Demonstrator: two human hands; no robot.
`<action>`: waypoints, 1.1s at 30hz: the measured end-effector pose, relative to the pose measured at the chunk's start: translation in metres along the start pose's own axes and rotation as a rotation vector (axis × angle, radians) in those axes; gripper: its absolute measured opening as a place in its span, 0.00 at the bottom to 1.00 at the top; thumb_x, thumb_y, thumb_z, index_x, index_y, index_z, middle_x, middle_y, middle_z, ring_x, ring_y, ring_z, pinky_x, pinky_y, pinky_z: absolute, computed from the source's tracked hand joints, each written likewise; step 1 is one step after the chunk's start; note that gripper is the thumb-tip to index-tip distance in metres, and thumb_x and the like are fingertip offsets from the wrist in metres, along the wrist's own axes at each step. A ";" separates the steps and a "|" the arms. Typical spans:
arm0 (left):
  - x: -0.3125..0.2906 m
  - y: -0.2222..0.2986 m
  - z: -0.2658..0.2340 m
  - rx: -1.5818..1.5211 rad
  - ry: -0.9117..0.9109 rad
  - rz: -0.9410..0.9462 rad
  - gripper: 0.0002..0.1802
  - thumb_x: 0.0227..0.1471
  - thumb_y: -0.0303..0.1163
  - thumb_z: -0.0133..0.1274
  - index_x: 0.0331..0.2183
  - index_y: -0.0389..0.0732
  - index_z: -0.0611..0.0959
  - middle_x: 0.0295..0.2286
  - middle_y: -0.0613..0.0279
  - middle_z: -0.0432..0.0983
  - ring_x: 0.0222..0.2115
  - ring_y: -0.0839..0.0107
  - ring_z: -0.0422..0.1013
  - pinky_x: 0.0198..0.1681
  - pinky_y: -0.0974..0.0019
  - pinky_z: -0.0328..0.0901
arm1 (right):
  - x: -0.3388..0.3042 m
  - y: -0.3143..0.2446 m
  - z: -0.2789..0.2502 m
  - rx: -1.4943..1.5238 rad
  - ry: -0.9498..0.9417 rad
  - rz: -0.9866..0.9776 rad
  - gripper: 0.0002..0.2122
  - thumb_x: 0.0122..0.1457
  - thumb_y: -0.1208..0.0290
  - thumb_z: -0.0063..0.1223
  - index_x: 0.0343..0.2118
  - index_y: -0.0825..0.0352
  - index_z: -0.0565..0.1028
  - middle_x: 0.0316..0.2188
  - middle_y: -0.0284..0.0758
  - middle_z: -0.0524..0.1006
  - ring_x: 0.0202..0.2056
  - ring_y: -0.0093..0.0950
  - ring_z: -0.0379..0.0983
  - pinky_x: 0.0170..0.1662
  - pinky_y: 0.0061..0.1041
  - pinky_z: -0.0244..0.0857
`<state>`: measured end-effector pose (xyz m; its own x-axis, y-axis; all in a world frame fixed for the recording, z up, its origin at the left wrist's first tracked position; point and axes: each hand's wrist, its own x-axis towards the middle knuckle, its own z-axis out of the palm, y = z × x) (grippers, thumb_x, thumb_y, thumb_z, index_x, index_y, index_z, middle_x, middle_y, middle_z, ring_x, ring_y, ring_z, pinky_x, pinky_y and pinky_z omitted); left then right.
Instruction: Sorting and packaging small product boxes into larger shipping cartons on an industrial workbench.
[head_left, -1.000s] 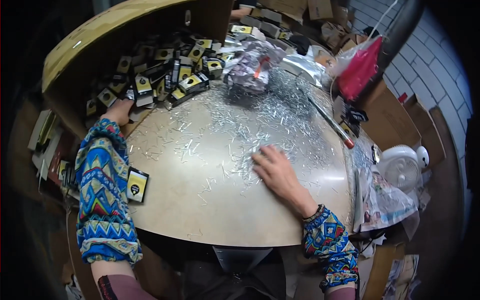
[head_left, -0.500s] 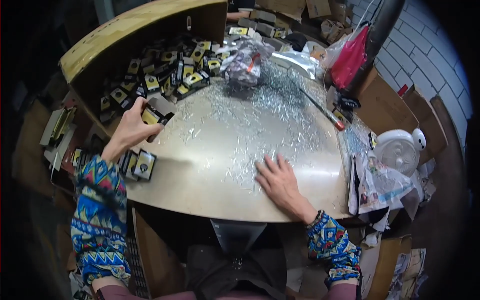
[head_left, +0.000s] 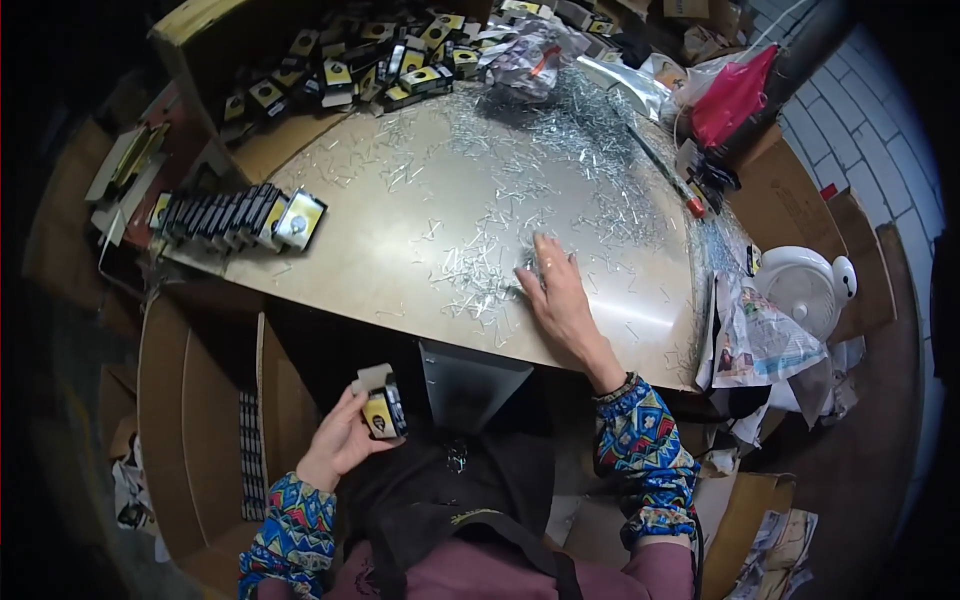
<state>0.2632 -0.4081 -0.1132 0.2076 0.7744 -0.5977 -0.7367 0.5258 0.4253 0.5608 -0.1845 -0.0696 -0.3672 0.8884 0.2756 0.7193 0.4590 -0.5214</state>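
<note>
A small black and yellow cardboard box (head_left: 381,416) with its end flap raised is gripped between the thumb and fingers of my left hand (head_left: 343,441), over my lap just off the table's near edge. My right hand (head_left: 562,308) rests on the metal-topped table (head_left: 385,250), fingers apart, at the edge of a loose scatter of small bent metal wire pieces (head_left: 478,268). Some pieces lie around its fingertips; whether any are under them is hidden. A row of similar small boxes (head_left: 235,218) stands on the table's left side.
Many more small boxes fill a large carton (head_left: 200,90) at the far left. A denser heap of wire pieces (head_left: 590,130) lies at the back beside crumpled plastic (head_left: 530,55). A red-tipped rod (head_left: 670,175), a white fan (head_left: 800,290) and a pink bag (head_left: 735,95) are on the right.
My left hand has brought the box from the carton side down toward my lap. My right hand's spread fingers have drawn closer together among the wire pieces. The view has tilted down.
</note>
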 end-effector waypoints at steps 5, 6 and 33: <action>0.015 -0.045 -0.005 0.495 0.343 -0.027 0.15 0.60 0.30 0.46 0.48 0.42 0.77 0.37 0.64 0.76 0.40 0.74 0.74 0.37 0.68 0.73 | -0.016 -0.024 0.015 -0.126 -0.163 -0.292 0.25 0.65 0.61 0.50 0.63 0.65 0.64 0.63 0.52 0.61 0.66 0.47 0.54 0.67 0.48 0.47; 0.022 -0.053 -0.009 0.658 0.289 0.029 0.16 0.58 0.29 0.48 0.48 0.41 0.77 0.36 0.64 0.76 0.39 0.75 0.73 0.37 0.70 0.70 | -0.016 -0.023 0.016 0.011 -0.112 -0.234 0.25 0.65 0.61 0.50 0.62 0.65 0.65 0.63 0.51 0.61 0.66 0.47 0.54 0.66 0.48 0.48; 0.024 -0.128 0.033 1.144 0.226 0.366 0.40 0.43 0.36 0.64 0.54 0.35 0.63 0.41 0.47 0.74 0.46 0.52 0.71 0.51 0.55 0.64 | -0.132 -0.097 0.024 0.130 -0.210 -0.143 0.18 0.46 0.85 0.52 0.42 0.65 0.79 0.39 0.36 0.77 0.42 0.38 0.71 0.44 0.34 0.65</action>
<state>0.3836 -0.4452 -0.1598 -0.0940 0.9229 -0.3735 0.2867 0.3844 0.8775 0.5250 -0.3463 -0.0751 -0.5837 0.7900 0.1874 0.5745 0.5650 -0.5923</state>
